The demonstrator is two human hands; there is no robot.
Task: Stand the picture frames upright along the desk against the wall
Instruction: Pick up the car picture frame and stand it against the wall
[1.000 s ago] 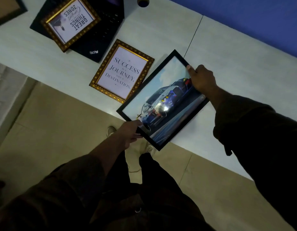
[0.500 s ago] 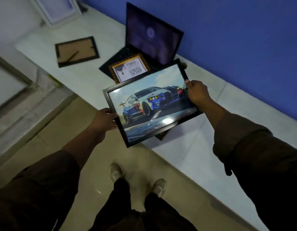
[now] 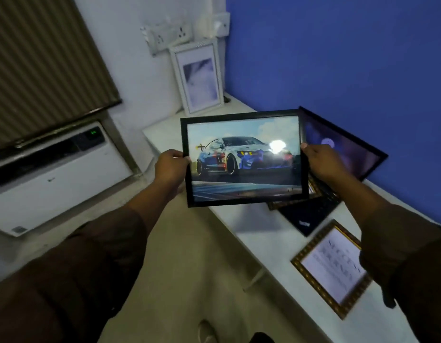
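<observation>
Head view first, working outward from my own arms: both dark sleeves reach forward, and I have the black-framed car picture [image 3: 244, 158] held up in the air over the near edge of the white counter [image 3: 244, 226], its face toward me and its long side level. My left hand [image 3: 171, 167] has its grip closed on the frame's left edge, thumb on the front; my right hand [image 3: 322, 162] has its grip closed on the right edge, thumb tip on the front border. A bright glare spot sits on the glass over the car's nose.

Nearest on the counter, by my right sleeve, a gold-framed quote print [image 3: 332, 267] lies flat, face up, its lettering too blurred for me to read. Beyond it an open black laptop [image 3: 311, 214] sits with its screen leaning toward the blue wall [image 3: 338, 58]; what looks like another gold frame [image 3: 316, 191] rests on its keyboard, mostly hidden behind the car picture.

At the far end, a white-framed picture [image 3: 198, 78] stands upright, leaning against the white wall under the switch plates [image 3: 172, 35]. Off to the left, a white air-conditioner unit [image 3: 53, 174] sits below window blinds [image 3: 41, 58].
</observation>
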